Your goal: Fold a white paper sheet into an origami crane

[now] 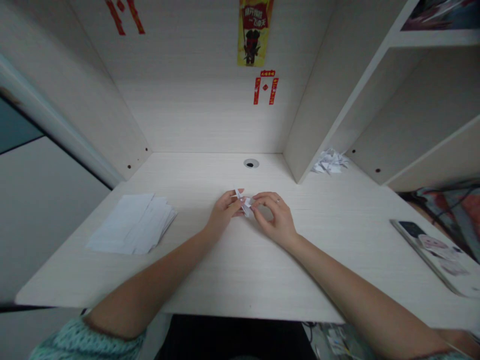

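Observation:
Over the middle of the desk, both hands hold a small piece of folded white paper with several narrow flaps sticking out. My left hand grips its left side between thumb and fingers. At the right end, my right hand pinches a flap with thumb and forefinger, the other fingers curled, a ring on one. The fingers partly cover the paper, so its full shape cannot be made out. To the left lies a stack of white paper sheets, slightly fanned.
White folded paper pieces are heaped at the back right, beside an upright divider. A device in a pale stickered case lies at the right edge. A round cable hole sits near the back panel of the desk.

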The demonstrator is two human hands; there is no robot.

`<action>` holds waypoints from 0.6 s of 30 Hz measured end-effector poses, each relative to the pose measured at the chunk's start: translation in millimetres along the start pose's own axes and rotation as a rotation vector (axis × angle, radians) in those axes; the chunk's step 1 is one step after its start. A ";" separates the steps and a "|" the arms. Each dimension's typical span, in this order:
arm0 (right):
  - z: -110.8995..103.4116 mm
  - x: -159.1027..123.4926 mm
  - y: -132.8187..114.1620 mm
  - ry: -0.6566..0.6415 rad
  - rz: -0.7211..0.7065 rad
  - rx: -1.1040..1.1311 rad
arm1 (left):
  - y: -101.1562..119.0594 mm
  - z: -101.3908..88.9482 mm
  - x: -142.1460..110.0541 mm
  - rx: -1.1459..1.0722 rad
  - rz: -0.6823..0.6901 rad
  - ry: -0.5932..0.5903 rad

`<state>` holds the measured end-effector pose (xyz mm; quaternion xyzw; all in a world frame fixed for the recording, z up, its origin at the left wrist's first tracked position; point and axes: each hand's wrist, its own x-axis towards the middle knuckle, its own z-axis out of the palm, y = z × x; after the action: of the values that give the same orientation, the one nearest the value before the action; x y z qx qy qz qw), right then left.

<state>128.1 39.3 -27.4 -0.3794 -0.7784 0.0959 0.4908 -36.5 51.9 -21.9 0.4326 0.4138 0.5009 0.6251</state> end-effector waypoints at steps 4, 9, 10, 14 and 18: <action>0.1 0.1 1.1 -0.013 0.031 0.040 | -0.4 0.3 0.7 0.013 -0.012 0.001; 0.9 0.5 3.2 0.000 0.004 0.066 | 1.5 -0.4 -0.3 0.019 -0.005 0.002; 1.0 0.6 3.1 0.009 0.009 0.076 | 1.9 -0.7 -0.5 0.023 -0.003 0.004; 1.2 0.6 1.7 0.069 0.062 0.104 | 2.3 -1.6 -0.1 0.048 0.010 0.000; 0.6 1.4 2.3 0.152 0.155 0.091 | -0.3 -2.1 1.6 0.119 0.032 -0.033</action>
<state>128.4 42.0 -27.9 -0.4219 -0.7021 0.1397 0.5564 -38.2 53.7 -22.8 0.4837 0.4256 0.4783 0.5968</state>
